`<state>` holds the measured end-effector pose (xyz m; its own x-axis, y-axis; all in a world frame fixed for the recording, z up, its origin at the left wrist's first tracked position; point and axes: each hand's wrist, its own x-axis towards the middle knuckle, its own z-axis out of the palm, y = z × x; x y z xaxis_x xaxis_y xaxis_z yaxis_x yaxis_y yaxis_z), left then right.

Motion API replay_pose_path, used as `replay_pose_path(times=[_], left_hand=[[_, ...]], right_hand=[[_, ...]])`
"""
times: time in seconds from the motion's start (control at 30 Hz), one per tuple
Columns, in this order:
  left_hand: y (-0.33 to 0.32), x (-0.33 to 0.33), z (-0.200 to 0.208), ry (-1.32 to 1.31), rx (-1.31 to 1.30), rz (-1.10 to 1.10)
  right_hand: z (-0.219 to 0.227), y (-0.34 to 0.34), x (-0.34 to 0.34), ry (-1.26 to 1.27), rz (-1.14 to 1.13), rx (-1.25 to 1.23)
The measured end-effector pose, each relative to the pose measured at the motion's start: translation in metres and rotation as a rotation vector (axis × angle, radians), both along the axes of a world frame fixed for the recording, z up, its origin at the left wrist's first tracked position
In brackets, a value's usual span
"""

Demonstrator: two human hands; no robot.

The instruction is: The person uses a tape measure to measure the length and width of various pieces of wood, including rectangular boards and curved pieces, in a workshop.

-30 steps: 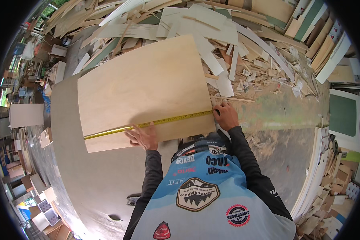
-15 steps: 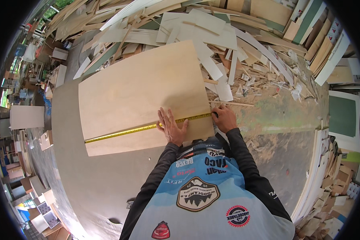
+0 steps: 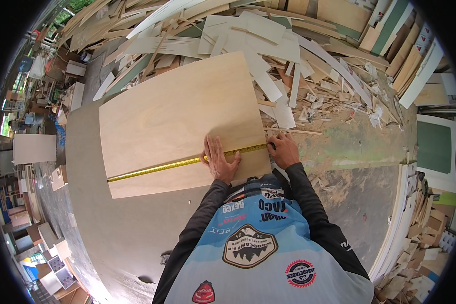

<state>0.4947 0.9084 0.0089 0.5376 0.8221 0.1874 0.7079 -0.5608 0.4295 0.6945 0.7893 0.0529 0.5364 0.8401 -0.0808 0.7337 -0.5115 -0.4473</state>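
Observation:
A pale plywood panel [image 3: 180,111] lies flat in front of me. Across its lower part runs the yellow blade of a tape measure [image 3: 159,167], from the panel's left edge to its right edge. My left hand [image 3: 219,162] rests on the blade and the wood, its fingers stretched out and the thumb apart. Just past the right edge, my right hand [image 3: 286,152] is closed on the tape measure's dark case, mostly hidden by the fingers.
Beneath the panel is a larger grey-brown surface [image 3: 137,223]. Beyond it, offcuts and white boards [image 3: 248,35] are heaped up. Wood scraps [image 3: 319,96] litter the ground at the right. A framed green panel [image 3: 434,147] stands at the far right; boxes [image 3: 34,148] line the left.
My left hand has slid slightly right along the tape, and its fingers have drawn closer together. The right hand, the panel and the blade stay almost where they were.

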Motion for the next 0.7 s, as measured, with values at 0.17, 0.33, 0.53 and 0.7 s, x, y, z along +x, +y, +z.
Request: replay_pose_path(times=[0.17, 0.33, 0.53, 0.7], left_hand=[[0.0004, -0.0002, 0.0017, -0.005, 0.003, 0.007], [-0.0002, 0.0016, 0.0056, 0.004, -0.012, 0.017], [0.0002, -0.0006, 0.0007, 0.005, -0.04, 0.025], [-0.0002, 0.0003, 0.0014, 0.043, -0.056, 0.029]], right_hand=[[0.0017, -0.0007, -0.0019, -0.004, -0.007, 0.005], [-0.0044, -0.002, -0.004, -0.039, -0.024, 0.045], [-0.0012, -0.0018, -0.0062, -0.04, -0.018, 0.045], [-0.0038, -0.0028, -0.0053, -0.045, -0.016, 0.046]])
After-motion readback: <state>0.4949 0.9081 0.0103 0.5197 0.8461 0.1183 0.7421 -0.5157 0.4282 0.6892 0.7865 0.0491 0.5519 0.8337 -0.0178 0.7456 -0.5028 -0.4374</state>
